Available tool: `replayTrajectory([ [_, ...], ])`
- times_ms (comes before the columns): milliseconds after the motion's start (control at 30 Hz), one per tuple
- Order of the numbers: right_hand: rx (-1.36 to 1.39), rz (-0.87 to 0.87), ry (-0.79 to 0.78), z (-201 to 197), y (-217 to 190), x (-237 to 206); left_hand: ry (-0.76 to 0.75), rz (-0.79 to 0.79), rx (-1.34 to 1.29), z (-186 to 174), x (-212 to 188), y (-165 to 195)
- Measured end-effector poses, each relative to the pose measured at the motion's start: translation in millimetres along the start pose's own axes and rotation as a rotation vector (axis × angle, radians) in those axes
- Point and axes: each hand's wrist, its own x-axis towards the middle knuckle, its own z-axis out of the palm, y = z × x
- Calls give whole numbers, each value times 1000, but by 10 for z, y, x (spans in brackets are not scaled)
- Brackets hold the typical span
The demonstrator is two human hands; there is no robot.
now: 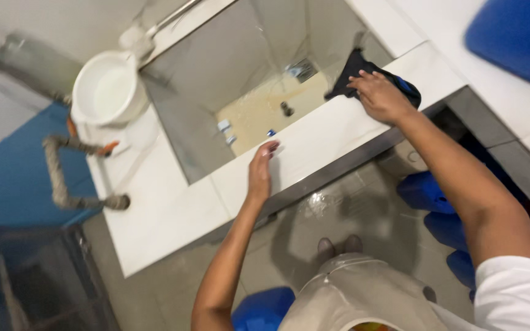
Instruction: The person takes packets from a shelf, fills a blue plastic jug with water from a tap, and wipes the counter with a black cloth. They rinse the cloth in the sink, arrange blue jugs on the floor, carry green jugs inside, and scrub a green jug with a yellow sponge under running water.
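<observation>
The right hand [380,97] lay open and flat on a dark cloth [363,76] draped over the tiled basin rim [314,144]. The left hand [260,171] rested open on the rim, holding nothing. The cloth appeared soft, limp and light, best pinched at a bunched fold.

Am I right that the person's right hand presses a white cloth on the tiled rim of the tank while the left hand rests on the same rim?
Not quite. In the head view the cloth under the right hand is dark, black with a blue edge, not white. The rest holds: it lies on the tiled rim of the tank, and the left hand rests on that same rim.
</observation>
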Motion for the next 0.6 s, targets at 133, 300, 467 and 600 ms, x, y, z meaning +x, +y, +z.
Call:
replayTrajectory([
  [133, 14, -59, 3, 455, -1190, 86, 19, 98, 99, -18, -152, 49],
  [300, 197, -53, 75, 1404, -2672, 252, 199, 118, 211, -443, -699, 170],
  [467, 293, -93, 58, 2327, -4188, 658, 596, 101, 407, -1172, -1331, 25],
  [600, 540, 245, -144, 2533, -5010, 1003, 775, 14, 526, -1602, -1679, -184],
])
